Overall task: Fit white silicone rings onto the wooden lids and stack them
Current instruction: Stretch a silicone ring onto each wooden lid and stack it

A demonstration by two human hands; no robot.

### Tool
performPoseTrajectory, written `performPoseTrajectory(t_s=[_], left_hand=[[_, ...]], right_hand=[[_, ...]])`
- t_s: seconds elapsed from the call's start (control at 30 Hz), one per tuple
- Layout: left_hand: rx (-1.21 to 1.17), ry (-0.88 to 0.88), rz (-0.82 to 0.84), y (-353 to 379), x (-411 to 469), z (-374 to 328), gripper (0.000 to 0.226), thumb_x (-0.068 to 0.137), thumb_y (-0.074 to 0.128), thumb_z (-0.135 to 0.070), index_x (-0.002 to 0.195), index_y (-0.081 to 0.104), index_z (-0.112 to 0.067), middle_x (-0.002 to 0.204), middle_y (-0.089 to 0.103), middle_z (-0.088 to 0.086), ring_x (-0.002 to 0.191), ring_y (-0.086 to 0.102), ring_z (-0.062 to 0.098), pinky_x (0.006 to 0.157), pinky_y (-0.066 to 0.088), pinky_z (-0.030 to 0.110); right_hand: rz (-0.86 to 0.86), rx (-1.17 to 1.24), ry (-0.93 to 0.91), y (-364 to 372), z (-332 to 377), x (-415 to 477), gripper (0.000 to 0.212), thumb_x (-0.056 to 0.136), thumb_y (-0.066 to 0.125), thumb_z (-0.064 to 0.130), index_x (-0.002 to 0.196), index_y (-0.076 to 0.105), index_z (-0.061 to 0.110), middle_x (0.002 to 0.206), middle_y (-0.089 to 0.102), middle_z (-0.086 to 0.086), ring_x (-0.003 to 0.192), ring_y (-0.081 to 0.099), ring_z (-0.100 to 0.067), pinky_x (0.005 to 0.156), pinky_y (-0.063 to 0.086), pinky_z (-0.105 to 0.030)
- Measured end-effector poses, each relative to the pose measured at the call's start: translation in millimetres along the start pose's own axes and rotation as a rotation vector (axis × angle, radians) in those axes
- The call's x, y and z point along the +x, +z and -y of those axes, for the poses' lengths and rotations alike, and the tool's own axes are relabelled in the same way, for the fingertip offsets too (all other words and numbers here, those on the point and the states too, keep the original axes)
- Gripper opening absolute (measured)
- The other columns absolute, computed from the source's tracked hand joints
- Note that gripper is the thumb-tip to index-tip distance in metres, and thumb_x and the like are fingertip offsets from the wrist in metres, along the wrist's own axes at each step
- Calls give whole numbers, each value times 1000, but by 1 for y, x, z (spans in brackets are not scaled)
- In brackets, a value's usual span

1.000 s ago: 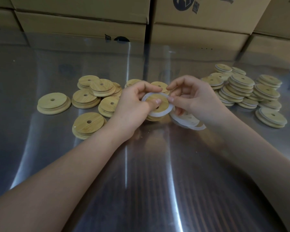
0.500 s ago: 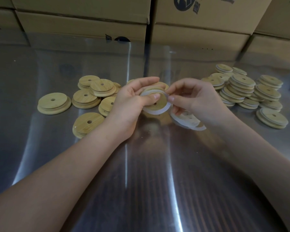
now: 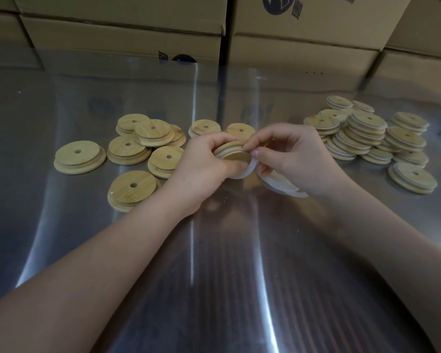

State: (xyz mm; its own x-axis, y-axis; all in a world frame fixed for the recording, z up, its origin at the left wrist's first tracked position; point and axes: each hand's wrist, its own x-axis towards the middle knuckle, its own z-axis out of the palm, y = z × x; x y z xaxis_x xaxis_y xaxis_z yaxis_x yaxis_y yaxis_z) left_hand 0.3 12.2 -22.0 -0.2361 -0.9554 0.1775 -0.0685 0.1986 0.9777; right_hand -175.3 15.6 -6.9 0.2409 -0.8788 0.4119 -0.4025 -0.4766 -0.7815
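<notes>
My left hand grips a round wooden lid tilted on edge above the steel table. A white silicone ring sits partly round that lid, its loose part hanging off the lower right. My right hand pinches the ring at the lid's upper right edge with thumb and forefinger. Bare wooden lids with centre holes lie scattered to the left. Ringed lids stand in stacks on the right. A small pile of loose white rings lies under my right wrist, partly hidden.
The shiny steel table stretches toward me with bright reflections. Stacked cardboard boxes form a wall along the far edge. One ringed lid lies alone at the right front of the stacks.
The lid has turned from facing me to nearly edge-on in my left hand. My right fingers have shifted up along the ring to the lid's upper edge.
</notes>
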Motion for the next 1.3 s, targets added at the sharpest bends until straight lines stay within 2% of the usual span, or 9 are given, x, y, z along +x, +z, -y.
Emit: performPoseTrajectory(t_s=[0.13, 0.23, 0.33, 0.47, 0.57, 0.7, 0.9, 1.1, 1.3], left_hand=[[187, 123, -40, 0, -1, -3, 27, 78, 77, -3, 101, 74, -16, 93, 69, -7, 90, 64, 3, 85, 52, 19], [342, 197, -95, 1, -1, -3, 27, 77, 79, -8, 102, 75, -19, 92, 71, -8, 91, 64, 6, 84, 49, 18], [411, 239, -169, 2, -2, -3, 30, 76, 80, -14, 104, 74, -23, 88, 67, -17, 88, 62, 0, 81, 48, 13], [402, 301, -223, 4, -5, -4, 33, 77, 80, -15, 107, 70, -26, 88, 64, -20, 89, 62, -1, 80, 50, 16], [389, 317, -245, 5, -6, -5, 27, 79, 78, -15, 103, 71, -25, 89, 65, -21, 91, 62, 0, 83, 50, 20], [335, 294, -239, 4, -5, -6, 24, 81, 76, -12, 101, 72, -23, 90, 66, -21, 94, 63, 1, 87, 52, 23], [265, 255, -215, 4, -2, -5, 23, 84, 73, -9, 99, 72, -25, 94, 70, -14, 96, 65, 3, 89, 53, 29], [236, 237, -169, 4, -1, -5, 25, 85, 71, -6, 103, 72, -24, 100, 71, -11, 100, 65, 4, 93, 53, 31], [202, 208, -148, 4, 0, -2, 38, 86, 69, -3, 118, 68, -22, 110, 70, -5, 107, 64, 9, 99, 51, 34]], right_hand=[[23, -32, -14, 2, 1, -1, 25, 83, 67, 1, 83, 74, 25, 77, 68, 0, 60, 64, -18, 60, 59, -38], [7, -74, -32, 5, 1, -1, 24, 82, 68, 3, 84, 71, 26, 78, 66, 6, 61, 65, -24, 61, 57, -44], [-36, -67, -25, 5, 1, 1, 23, 81, 69, 6, 83, 63, 27, 78, 65, 1, 63, 65, -25, 62, 57, -47], [-71, -55, 22, 5, 0, 1, 24, 83, 72, 3, 82, 61, 24, 78, 66, -8, 65, 66, -29, 60, 58, -43], [-89, 2, 81, 6, 2, 1, 19, 84, 72, 4, 79, 64, 20, 74, 67, -3, 62, 66, -17, 56, 55, -29], [-116, 40, 138, 5, 7, 0, 14, 86, 72, 7, 77, 68, 17, 62, 68, 6, 53, 63, -1, 47, 43, -9], [-128, 17, 176, 3, 8, 1, 13, 87, 70, 7, 78, 70, 16, 70, 72, -2, 60, 68, -8, 53, 50, -15], [-117, -22, 185, -1, 6, 3, 17, 87, 69, 4, 76, 69, 17, 68, 72, -5, 62, 69, -15, 58, 56, -22], [-74, -169, 91, -4, 9, 2, 20, 88, 67, 7, 77, 67, 24, 69, 68, 4, 65, 68, -18, 63, 56, -25]])
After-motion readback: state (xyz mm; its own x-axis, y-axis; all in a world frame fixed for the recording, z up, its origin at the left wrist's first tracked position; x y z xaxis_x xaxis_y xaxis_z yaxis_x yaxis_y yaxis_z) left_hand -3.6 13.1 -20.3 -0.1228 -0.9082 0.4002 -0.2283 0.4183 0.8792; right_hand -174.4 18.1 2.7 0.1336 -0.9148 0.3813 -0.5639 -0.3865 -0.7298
